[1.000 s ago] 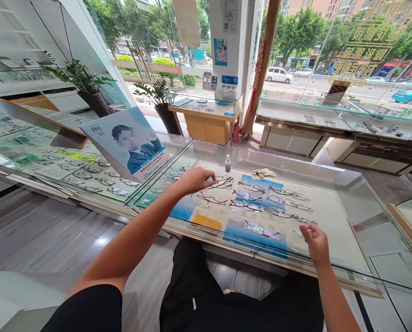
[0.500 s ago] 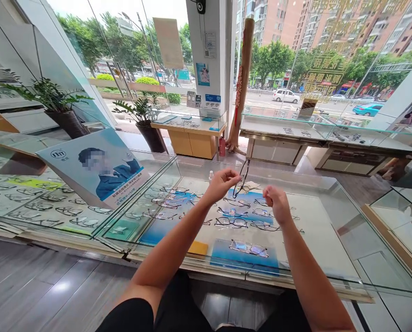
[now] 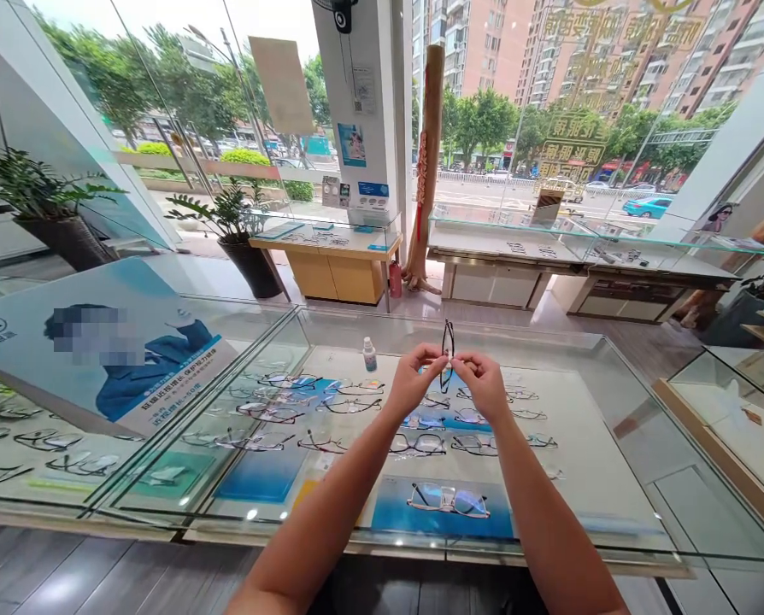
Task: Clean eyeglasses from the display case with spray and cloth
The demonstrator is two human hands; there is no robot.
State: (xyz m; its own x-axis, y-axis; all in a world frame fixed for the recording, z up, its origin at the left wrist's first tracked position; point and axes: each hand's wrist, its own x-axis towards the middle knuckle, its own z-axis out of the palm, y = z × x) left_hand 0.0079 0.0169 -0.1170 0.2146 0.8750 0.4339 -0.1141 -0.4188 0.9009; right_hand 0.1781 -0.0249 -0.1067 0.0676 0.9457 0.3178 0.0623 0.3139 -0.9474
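A pair of dark-framed glasses (image 3: 447, 342) is held up, turned on end, above the glass display case (image 3: 580, 342). My left hand (image 3: 419, 376) pinches the frame near its middle from the left. From the right, my right hand (image 3: 481, 380) has its fingertips together on the same frame, close to the left fingertips. Beneath my hands, inside the case, lie several glasses, among them a pair (image 3: 449, 500) on a blue mat (image 3: 382, 512).
A small white bottle (image 3: 370, 354) stands left of my hands. At the left is a large advertising board (image 3: 164, 342). Potted plants (image 3: 250, 265), further display counters (image 3: 503, 282) and a wooden trunk (image 3: 426, 171) stand beyond the case. Another glass case (image 3: 728, 410) is at the right.
My right hand has moved in to the left and now takes hold of the glasses with my left hand. The glasses have turned more upright. The view has shifted, bringing the board lower and further left.
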